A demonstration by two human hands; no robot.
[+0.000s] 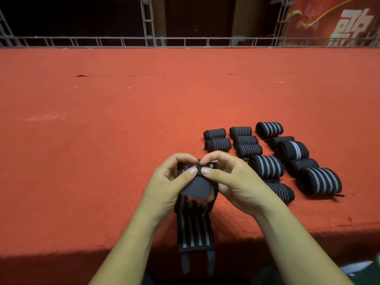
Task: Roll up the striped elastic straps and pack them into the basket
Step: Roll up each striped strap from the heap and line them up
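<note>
Head view, nearest first. The loose tail of a black elastic strap with grey lengthwise stripes (194,233) hangs down past the near edge of the red carpeted surface (102,120). It ends in two plain dark tabs at the bottom.

Higher up, we hold the upper part of that same strap between both hands, just above the carpet edge. Our left hand (170,182) curls around the strap's left side, thumb tip pressed onto its top end. Our right hand (232,182) mirrors it, thumb and forefinger pinching the same end, so the two thumbs nearly meet. Below the thumbs a flat matt black fastening patch (196,188) faces us. Whether the pinched end is already turned over into a roll, we cannot tell; the fingers cover it.

Just right of the right hand lies a group of rolled black straps with grey stripes (266,166), about a dozen, lying on their sides in three loose rows running away from us. Some rolls are thick with broad stripes, others slimmer with fine stripes. Several touch their neighbours.

Beyond, the red carpet runs back to a grey metal truss railing (144,41). Far right, behind the railing, stands a red banner with large pale characters (339,21).
</note>
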